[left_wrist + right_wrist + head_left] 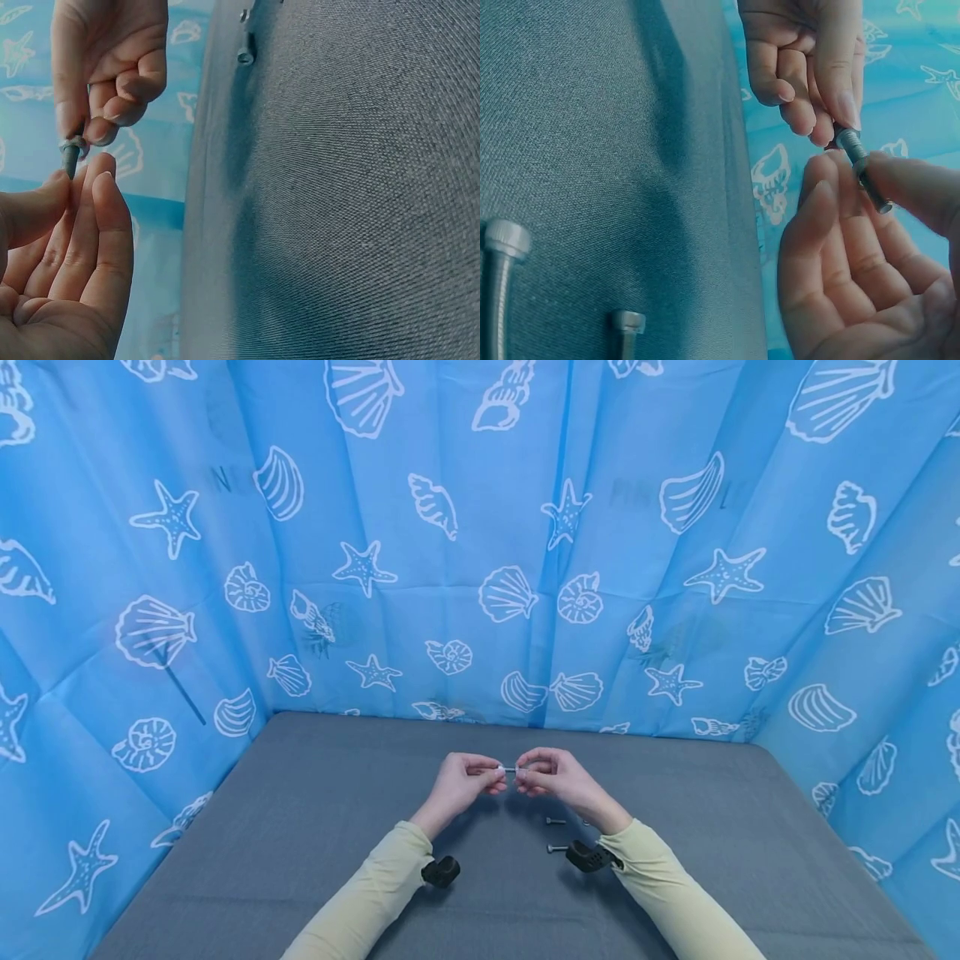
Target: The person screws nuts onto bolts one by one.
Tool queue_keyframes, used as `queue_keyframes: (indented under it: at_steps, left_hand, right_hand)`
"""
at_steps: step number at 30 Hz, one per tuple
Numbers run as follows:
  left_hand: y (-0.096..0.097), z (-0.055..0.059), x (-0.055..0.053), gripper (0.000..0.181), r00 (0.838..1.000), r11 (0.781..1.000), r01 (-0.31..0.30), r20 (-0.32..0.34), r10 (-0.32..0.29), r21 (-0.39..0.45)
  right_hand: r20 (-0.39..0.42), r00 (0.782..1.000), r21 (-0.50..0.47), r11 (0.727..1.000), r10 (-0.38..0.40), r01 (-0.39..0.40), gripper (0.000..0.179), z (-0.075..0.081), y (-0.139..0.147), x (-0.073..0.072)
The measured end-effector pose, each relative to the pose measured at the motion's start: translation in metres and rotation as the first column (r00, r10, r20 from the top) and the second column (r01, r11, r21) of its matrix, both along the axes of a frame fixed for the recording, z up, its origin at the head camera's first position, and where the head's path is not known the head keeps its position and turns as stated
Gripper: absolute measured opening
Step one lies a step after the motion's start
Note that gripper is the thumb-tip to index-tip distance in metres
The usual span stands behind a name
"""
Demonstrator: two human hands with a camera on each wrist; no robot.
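In the head view, my left hand (467,781) and right hand (558,779) meet above the grey table, with a metal bolt (509,769) spanning the gap between them. The left thumb and fingers pinch the bolt at one end, hiding that end. From the right wrist view, the bolt's threaded shank (850,139) runs toward the right hand, its other end poking out past the fingers. A nut (73,143) sits around the shank, and my right thumb and fingertips pinch there. The remaining fingers of both hands are loosely bent.
Two socket-head bolts, one farther back (556,821) and one nearer (557,849), lie on the grey table (337,827) below the right hand. A small metal piece (586,822) is partly hidden by the right wrist. Behind the table hangs a blue shell-patterned curtain (465,560).
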State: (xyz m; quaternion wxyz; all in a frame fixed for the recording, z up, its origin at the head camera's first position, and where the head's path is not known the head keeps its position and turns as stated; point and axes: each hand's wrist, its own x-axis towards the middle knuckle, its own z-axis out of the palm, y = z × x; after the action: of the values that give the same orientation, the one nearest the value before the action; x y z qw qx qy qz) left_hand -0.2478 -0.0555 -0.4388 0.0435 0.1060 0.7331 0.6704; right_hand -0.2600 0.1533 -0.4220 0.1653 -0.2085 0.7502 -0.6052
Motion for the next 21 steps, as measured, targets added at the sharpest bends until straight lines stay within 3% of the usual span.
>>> queue_keyframes:
  at_steps: [5, 14, 21]
  left_hand:
    - [0.001, -0.001, 0.001, 0.023, 1.0, 1.0, -0.007, 0.009, 0.007, 0.004]
    - [0.002, 0.0, 0.0, 0.022, 1.0, 0.999, 0.001, 0.016, -0.001, 0.046]
    - [0.002, 0.019, 0.013, 0.02, 1.0, 1.0, 0.015, 0.002, -0.015, 0.027]
  right_hand:
    - [0.016, 1.0, 0.037, 0.999, -0.016, 0.015, 0.036, 0.0, -0.001, 0.001]
    - [0.003, 1.0, -0.011, 1.0, 0.007, -0.007, 0.039, 0.001, -0.001, 0.0]
    - [-0.002, 1.0, 0.061, 0.998, 0.001, -0.001, 0.039, 0.002, -0.002, 0.002]
